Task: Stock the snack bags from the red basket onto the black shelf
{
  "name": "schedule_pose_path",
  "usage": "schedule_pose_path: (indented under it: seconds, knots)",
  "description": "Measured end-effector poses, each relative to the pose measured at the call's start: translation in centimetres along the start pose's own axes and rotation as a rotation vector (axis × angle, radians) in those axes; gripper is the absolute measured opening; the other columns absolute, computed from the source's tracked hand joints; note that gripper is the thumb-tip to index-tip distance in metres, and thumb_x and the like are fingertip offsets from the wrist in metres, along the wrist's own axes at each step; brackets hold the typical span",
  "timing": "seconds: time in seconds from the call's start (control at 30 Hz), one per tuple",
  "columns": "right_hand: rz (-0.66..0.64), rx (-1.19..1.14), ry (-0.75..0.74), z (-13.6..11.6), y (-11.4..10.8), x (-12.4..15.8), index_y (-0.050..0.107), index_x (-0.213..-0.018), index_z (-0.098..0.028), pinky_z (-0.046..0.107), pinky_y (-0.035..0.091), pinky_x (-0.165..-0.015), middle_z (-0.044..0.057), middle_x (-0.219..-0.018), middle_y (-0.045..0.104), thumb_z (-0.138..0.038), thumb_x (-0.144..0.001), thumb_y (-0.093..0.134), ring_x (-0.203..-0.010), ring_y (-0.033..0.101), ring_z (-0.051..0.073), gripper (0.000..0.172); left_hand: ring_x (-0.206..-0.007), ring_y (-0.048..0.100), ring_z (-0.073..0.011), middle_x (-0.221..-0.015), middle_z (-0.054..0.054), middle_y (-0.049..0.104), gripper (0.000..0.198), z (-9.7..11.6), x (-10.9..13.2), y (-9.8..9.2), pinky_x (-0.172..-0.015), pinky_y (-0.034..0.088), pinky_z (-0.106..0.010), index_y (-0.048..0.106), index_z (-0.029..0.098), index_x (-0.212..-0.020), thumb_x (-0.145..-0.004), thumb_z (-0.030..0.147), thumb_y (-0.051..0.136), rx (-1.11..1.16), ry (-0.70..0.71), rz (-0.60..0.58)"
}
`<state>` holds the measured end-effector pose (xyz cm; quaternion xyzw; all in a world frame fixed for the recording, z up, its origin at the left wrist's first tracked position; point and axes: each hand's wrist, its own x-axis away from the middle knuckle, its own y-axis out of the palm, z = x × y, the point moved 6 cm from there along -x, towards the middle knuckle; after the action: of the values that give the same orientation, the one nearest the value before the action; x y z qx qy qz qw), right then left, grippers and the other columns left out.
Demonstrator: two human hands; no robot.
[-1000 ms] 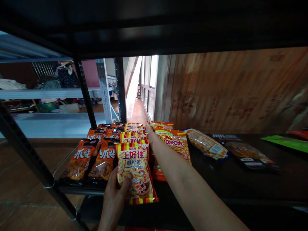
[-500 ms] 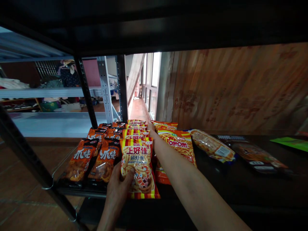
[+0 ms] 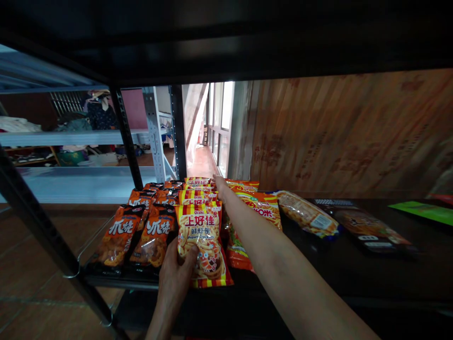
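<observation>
My left hand (image 3: 177,267) grips the front bag of prawn crackers (image 3: 200,241) at its lower left, thumb across the face, other fingers mostly out of sight. Behind that bag, more red-and-yellow prawn cracker bags (image 3: 198,196) stand in a row. Far back at the right side of this row is my right hand (image 3: 220,185), its visible fingers stretched out beside the rear bags; part of it is hidden. My right forearm crosses in front of orange noodle-snack bags (image 3: 272,208). Left of the crackers are two rows of black-and-orange snack bags (image 3: 152,238).
The black shelf (image 3: 318,274) has an upper deck close overhead and a slotted post (image 3: 125,137) at the left. To the right lie a clear snack pack (image 3: 307,215), a dark packet (image 3: 371,229) and a green packet (image 3: 424,211). A wooden panel (image 3: 339,137) stands behind.
My right hand has shifted slightly back and left along the row, and its fingers show more. The front cracker bag has moved slightly up and left, with my left hand still on it.
</observation>
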<state>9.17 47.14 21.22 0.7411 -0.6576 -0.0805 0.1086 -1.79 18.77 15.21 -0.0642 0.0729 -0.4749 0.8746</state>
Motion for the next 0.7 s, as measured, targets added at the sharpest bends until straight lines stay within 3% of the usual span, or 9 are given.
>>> schedule_pose_path:
  seconds: [0.1,0.27,0.37,0.5,0.7]
  knots:
    - [0.026,0.089,0.027,-1.2,0.0,0.2,0.056,-0.078,-0.018,0.034,0.050,-0.066,0.007,-0.076,0.062,-0.042,-0.087,0.042,-0.065,0.057,0.017,0.029,-0.097,0.064,-0.0295,-0.106,-0.013,0.069,0.057,0.0,-0.2,-0.2,-0.085,0.049,-0.041,0.060,0.015,-0.114,-0.070,0.053,0.059,-0.009,-0.002,-0.008]
    - [0.033,0.260,-0.072,-3.6,-0.2,0.8,0.059,-0.073,-0.019,0.031,0.046,-0.078,0.004,-0.083,0.065,-0.036,-0.078,0.057,-0.086,0.057,0.018,0.018,-0.094,0.065,-0.0279,-0.103,-0.011,0.070,0.053,0.6,-0.6,-0.3,-0.083,0.049,-0.038,0.062,0.016,-0.110,-0.070,0.051,0.060,-0.058,-0.021,-0.027]
    - [-0.021,0.398,-0.131,-4.1,0.1,1.8,0.059,-0.062,-0.019,0.030,0.045,-0.076,0.001,-0.070,0.063,-0.032,-0.072,0.063,-0.084,0.057,0.020,0.017,-0.094,0.065,-0.0279,-0.103,-0.011,0.070,0.052,0.8,-0.8,-0.4,-0.083,0.048,-0.038,0.062,0.017,-0.110,-0.069,0.049,0.061,-0.077,-0.039,-0.004]
    - [-0.069,0.579,-0.172,-4.0,0.5,2.8,0.051,-0.044,-0.019,0.032,0.044,-0.073,0.000,-0.046,0.051,-0.023,-0.067,0.068,-0.078,0.058,0.023,0.029,-0.092,0.066,-0.0278,-0.102,-0.011,0.071,0.050,0.7,-0.8,-0.3,-0.082,0.049,-0.038,0.062,0.017,-0.110,-0.070,0.048,0.060,-0.077,-0.036,-0.004]
    - [-0.058,0.731,-0.231,-4.2,0.7,3.2,0.055,-0.043,-0.020,0.036,0.044,-0.078,0.002,-0.043,0.051,-0.019,-0.068,0.068,-0.079,0.060,0.026,0.029,-0.098,0.064,-0.0276,-0.110,-0.013,0.068,0.063,0.1,-0.4,-0.5,-0.085,0.049,-0.038,0.054,0.014,-0.122,-0.072,0.052,0.060,-0.015,0.015,-0.001]
